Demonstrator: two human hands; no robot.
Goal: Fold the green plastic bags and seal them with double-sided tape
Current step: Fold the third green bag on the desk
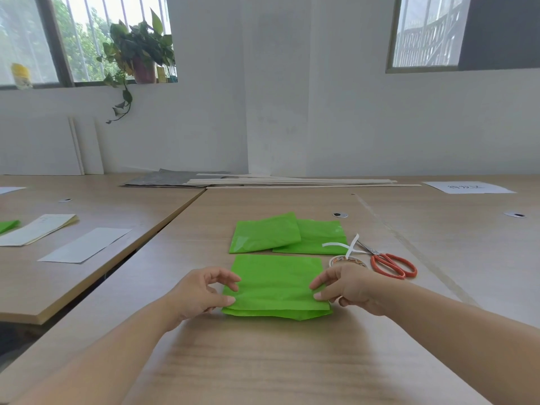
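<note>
A green plastic bag point(276, 285) lies folded on the wooden table point(263, 361) in front of me, its upper layer a little short of the lower edge. My left hand point(201, 293) pinches the bag's left edge between thumb and fingers. My right hand point(350, 287) pinches the right edge the same way. Two more folded green bags point(264, 232) point(321, 236) lie overlapping just beyond. A roll of double-sided tape point(346, 261) sits behind my right hand, partly hidden, with white backing strips point(339, 245) curling beside it.
Red-handled scissors point(391, 263) lie right of the tape. A second table point(73, 244) on the left carries paper sheets point(84, 245) and a green scrap point(8, 225). Long wooden strips point(292, 181) and a grey sheet lie at the far edge. A white paper point(467, 187) is far right.
</note>
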